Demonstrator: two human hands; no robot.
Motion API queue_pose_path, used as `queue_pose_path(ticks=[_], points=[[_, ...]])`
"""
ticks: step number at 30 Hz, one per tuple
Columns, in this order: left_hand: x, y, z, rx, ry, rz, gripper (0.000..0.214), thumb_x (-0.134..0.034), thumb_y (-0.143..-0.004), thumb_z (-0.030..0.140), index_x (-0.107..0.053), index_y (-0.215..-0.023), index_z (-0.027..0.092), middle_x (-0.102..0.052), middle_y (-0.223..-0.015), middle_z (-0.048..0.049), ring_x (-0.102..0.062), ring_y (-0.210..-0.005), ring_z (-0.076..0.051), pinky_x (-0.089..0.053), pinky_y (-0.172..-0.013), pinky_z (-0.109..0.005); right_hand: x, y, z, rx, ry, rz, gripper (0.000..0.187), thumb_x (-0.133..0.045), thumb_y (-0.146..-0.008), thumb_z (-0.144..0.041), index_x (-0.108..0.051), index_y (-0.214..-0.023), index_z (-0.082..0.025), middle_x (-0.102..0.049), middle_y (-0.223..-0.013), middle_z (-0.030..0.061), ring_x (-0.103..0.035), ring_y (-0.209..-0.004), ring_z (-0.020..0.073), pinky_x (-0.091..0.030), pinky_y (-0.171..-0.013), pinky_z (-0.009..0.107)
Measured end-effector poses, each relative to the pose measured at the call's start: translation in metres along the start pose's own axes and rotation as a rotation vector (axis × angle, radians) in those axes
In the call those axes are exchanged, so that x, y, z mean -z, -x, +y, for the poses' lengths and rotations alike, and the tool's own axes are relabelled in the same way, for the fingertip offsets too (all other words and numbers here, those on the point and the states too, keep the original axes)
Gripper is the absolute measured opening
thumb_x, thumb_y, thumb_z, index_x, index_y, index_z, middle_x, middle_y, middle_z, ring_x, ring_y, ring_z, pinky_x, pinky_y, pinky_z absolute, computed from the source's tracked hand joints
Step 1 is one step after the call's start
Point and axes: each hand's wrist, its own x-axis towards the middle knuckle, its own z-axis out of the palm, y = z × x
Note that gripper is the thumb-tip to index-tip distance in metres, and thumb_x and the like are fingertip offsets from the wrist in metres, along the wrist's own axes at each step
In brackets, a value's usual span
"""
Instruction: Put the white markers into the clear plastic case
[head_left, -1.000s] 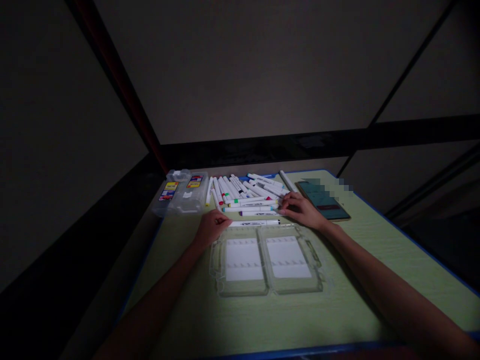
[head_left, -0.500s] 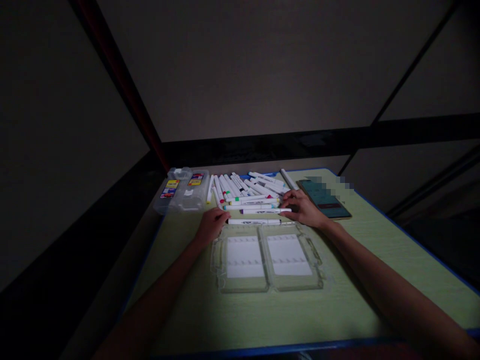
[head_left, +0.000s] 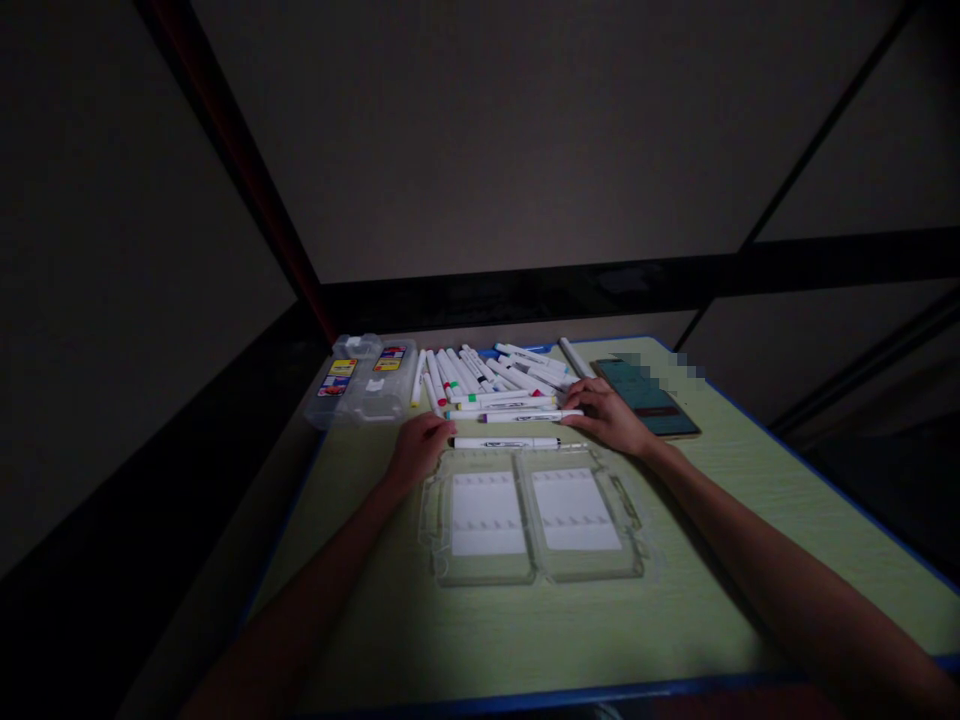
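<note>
Several white markers with coloured caps lie in a loose pile at the far side of a pale green table. One black-capped marker lies apart, nearest me, just beyond an opened clear plastic case. My left hand rests with curled fingers at that marker's left end. My right hand lies at the right end of a purple-capped marker, fingertips touching it.
A closed clear box with coloured stickers stands at the far left. A phone with a lit screen lies at the far right. The table has a blue edge; dark surroundings lie beyond it.
The purple-capped marker has slid to the right under my right fingers. My left hand has shifted slightly at the near marker's left end. The view drifted a little.
</note>
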Motion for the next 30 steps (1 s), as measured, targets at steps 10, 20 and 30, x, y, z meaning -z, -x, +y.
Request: queue_pose_path(ticks=[10,20,30], points=[[0.002,0.004,0.006,-0.077,0.152,0.109,0.019,-0.057,-0.066,0.025,-0.064,-0.08,0.014,-0.055,-0.065,0.0016,-0.045,-0.054,-0.007,-0.036,-0.053,-0.019,0.008,-0.001,-0.028,-0.099,-0.175,0.013,0.028,-0.058,-0.075,-0.046,-0.058,-0.079,-0.017,-0.059,-0.08,0.0054,-0.053,-0.078,0.0199,-0.041,-0.071,0.033],[0.002,0.006,0.006,-0.046,0.182,0.08,0.026,-0.058,-0.067,0.026,-0.064,-0.088,0.012,-0.057,-0.063,0.0008,-0.048,-0.054,-0.008,-0.038,-0.054,-0.02,0.007,-0.005,-0.057,-0.249,-0.428,0.054,0.032,-0.058,-0.072,-0.045,-0.059,-0.071,-0.013,-0.053,-0.058,-0.0009,-0.044,-0.051,0.0095,-0.032,-0.046,0.021],[0.008,0.014,0.02,-0.095,0.306,0.124,0.024,-0.055,-0.073,0.032,-0.064,-0.082,0.012,-0.06,-0.061,-0.0009,-0.051,-0.057,-0.01,-0.04,-0.058,-0.021,0.009,-0.008,-0.068,-0.312,-0.555,0.116,0.032,-0.06,-0.07,-0.044,-0.06,-0.064,-0.013,-0.05,-0.052,-0.0023,-0.042,-0.048,0.008,-0.031,-0.047,0.021]])
